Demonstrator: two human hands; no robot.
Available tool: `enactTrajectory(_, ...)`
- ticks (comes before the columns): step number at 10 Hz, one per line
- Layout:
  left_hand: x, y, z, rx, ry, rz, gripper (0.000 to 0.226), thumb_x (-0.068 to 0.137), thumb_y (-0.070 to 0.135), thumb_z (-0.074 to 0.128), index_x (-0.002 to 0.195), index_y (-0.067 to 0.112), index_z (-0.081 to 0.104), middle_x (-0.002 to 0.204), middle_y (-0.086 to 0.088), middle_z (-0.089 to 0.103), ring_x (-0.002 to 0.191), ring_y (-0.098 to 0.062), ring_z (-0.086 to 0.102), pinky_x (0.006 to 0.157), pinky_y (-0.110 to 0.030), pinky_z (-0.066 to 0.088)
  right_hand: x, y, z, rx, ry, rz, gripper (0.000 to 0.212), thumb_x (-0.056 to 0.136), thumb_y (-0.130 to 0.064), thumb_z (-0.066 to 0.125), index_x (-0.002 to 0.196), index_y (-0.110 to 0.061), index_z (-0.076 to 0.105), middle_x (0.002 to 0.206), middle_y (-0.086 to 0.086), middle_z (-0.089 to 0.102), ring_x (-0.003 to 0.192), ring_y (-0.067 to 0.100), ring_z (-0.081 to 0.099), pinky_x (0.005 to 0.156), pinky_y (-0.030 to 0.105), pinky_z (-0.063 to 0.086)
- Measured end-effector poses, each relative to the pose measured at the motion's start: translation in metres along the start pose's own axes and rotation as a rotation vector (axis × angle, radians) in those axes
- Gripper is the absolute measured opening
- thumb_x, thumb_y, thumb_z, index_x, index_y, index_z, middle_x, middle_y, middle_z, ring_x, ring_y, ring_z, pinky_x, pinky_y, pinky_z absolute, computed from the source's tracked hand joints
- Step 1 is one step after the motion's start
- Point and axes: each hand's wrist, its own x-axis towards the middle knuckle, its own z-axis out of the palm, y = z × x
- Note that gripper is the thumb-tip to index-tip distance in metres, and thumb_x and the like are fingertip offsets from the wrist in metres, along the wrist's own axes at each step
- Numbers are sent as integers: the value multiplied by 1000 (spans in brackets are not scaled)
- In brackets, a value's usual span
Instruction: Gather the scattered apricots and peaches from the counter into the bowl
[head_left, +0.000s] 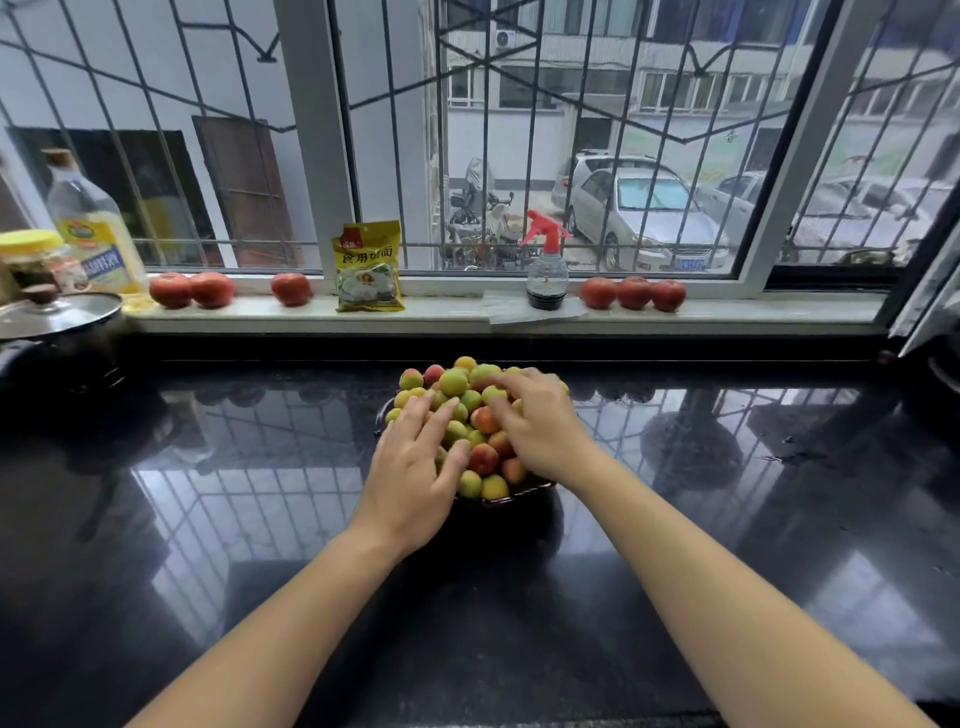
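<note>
My left hand (415, 467) and right hand (540, 421) rest flat, fingers spread, on heaped apricots (470, 400). Dark bowl (498, 500) beneath them, apparently gripping nothing.

Green-yellow and red fruit (484, 420) heaped in dark bowl (498, 500) on counter (260, 493)

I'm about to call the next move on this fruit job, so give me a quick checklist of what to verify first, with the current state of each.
1. Fruit heaped in the bowl: ok, the pile rises well above the rim.
2. Loose fruit left on the counter: ok, none seen on the dark surface.
3. Left hand: ok, fingers spread flat on the pile, holding nothing.
4. Right hand: ok, resting open on the pile's right side.
5. Pile stable: cannot tell, it is stacked high and both hands steady it.
6. Red fruit on the windowsill: cannot tell whether it belongs to the job.
</note>
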Motion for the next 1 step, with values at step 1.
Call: enactTrajectory(1,-1,-1,-7,-59,31,-73,74,98,64,28,164,33,36,175,5,22,162,-13,10,133,-41,10,-11,18,-8,62,126,124,36,103,-23,52,139,-19,59,138,6,56,131,26,43,107,26,26)
